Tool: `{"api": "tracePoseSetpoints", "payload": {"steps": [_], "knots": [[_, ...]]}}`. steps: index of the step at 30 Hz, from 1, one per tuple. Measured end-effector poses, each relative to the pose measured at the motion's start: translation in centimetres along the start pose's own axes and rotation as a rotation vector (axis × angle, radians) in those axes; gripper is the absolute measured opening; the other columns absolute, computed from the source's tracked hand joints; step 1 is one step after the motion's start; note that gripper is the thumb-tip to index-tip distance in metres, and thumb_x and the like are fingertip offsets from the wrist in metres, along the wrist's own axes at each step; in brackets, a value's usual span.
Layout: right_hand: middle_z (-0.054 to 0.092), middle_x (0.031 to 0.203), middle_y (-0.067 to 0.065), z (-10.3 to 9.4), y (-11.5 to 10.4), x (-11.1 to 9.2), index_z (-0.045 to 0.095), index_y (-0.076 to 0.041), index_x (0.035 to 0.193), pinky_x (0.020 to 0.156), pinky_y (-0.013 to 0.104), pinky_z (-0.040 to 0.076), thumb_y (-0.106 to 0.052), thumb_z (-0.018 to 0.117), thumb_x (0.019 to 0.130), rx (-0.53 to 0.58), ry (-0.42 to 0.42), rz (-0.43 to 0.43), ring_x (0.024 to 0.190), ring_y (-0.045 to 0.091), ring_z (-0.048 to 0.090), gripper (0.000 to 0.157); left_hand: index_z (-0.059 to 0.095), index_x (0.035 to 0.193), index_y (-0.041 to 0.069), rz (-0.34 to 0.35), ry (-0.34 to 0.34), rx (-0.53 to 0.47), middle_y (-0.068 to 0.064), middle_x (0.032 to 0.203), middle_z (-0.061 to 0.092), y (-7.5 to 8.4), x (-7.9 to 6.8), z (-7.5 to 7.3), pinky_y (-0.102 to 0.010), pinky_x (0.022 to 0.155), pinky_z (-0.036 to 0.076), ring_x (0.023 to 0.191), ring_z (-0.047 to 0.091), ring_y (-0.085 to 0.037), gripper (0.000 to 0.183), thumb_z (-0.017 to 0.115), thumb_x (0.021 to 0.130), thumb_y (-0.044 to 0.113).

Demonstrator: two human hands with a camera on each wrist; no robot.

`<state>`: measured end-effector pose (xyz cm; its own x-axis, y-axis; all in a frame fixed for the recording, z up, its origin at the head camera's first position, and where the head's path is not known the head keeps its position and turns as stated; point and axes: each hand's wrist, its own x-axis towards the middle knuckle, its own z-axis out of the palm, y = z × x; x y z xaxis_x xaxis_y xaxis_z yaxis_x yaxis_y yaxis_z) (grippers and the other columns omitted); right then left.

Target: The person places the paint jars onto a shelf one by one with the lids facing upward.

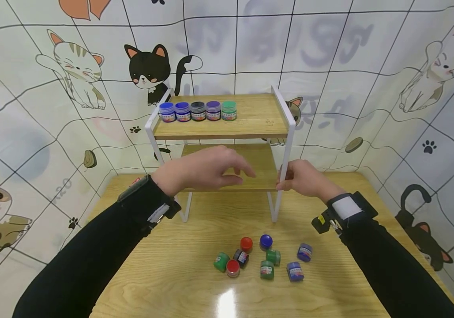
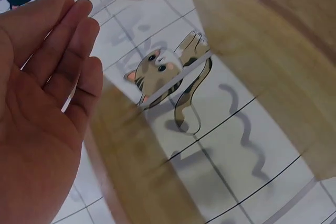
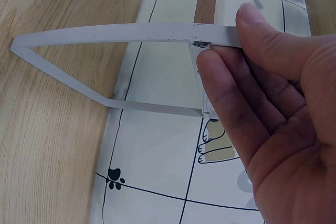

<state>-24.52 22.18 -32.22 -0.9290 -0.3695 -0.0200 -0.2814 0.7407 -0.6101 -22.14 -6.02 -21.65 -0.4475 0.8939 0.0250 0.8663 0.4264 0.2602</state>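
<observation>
A two-tier wooden rack (image 1: 250,129) with white metal side frames stands on the table. My right hand (image 1: 304,178) pinches the front upright of its right white frame (image 3: 131,33) between thumb and fingers, beside the lower shelf's edge. In front of the lower shelf (image 1: 264,165), my left hand (image 1: 211,168) hovers with loosely bent fingers, and its palm (image 2: 37,145) holds nothing. A row of small paint jars stands on the left part of the top shelf: blue ones (image 1: 167,112), a black one (image 1: 198,111), a purple one (image 1: 213,110) and a green one (image 1: 229,110).
More paint jars lie or stand on the table before the rack, among them red (image 1: 232,268), green (image 1: 267,270), black (image 1: 241,258) and blue ones (image 1: 295,271). A cat-print sheet (image 1: 219,48) covers the walls behind and at the sides.
</observation>
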Motion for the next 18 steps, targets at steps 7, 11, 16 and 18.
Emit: {"api": "tracePoseSetpoints", "payload": {"steps": [7, 11, 16, 18], "knots": [[0.074, 0.084, 0.005, 0.0, -0.1, -0.1, 0.070, -0.005, 0.092, 0.076, 0.037, 0.056, -0.012, 0.074, 0.086, -0.013, 0.007, 0.004, 0.079, 0.016, 0.067, 0.010, 0.068, 0.121, 0.017, 0.020, -0.070, -0.017, 0.004, 0.122, 0.068, -0.1, -0.5, 2.8, -0.026, 0.091, 0.051, 0.100, 0.063, -0.009, 0.026, 0.061, 0.096, 0.014], [0.073, 0.084, 0.005, 0.0, -0.1, -0.1, 0.070, -0.005, 0.092, 0.075, 0.036, 0.055, -0.012, 0.073, 0.086, -0.016, 0.009, 0.002, 0.079, 0.017, 0.067, 0.010, 0.067, 0.123, 0.016, 0.017, -0.113, -0.029, 0.003, 0.122, 0.068, -0.3, -1.0, 4.5, -0.026, 0.089, 0.052, 0.099, 0.063, -0.010, 0.028, 0.063, 0.096, 0.016], [0.073, 0.085, 0.006, 0.0, 0.0, -0.1, 0.070, -0.005, 0.092, 0.077, 0.038, 0.055, -0.011, 0.073, 0.087, -0.011, 0.006, 0.007, 0.080, 0.018, 0.067, 0.009, 0.067, 0.123, 0.016, -0.010, -0.161, -0.070, 0.003, 0.122, 0.069, -1.0, -1.7, 6.6, -0.025, 0.088, 0.052, 0.097, 0.064, -0.009, 0.030, 0.065, 0.094, 0.018], [0.073, 0.085, 0.005, 0.1, 0.0, -0.1, 0.070, -0.006, 0.092, 0.079, 0.039, 0.056, -0.011, 0.073, 0.087, -0.009, 0.006, 0.016, 0.081, 0.018, 0.067, 0.008, 0.067, 0.123, 0.017, -0.027, -0.181, -0.083, 0.003, 0.122, 0.069, -1.4, -2.0, 7.4, -0.024, 0.087, 0.052, 0.096, 0.063, -0.008, 0.030, 0.066, 0.093, 0.020]]}}
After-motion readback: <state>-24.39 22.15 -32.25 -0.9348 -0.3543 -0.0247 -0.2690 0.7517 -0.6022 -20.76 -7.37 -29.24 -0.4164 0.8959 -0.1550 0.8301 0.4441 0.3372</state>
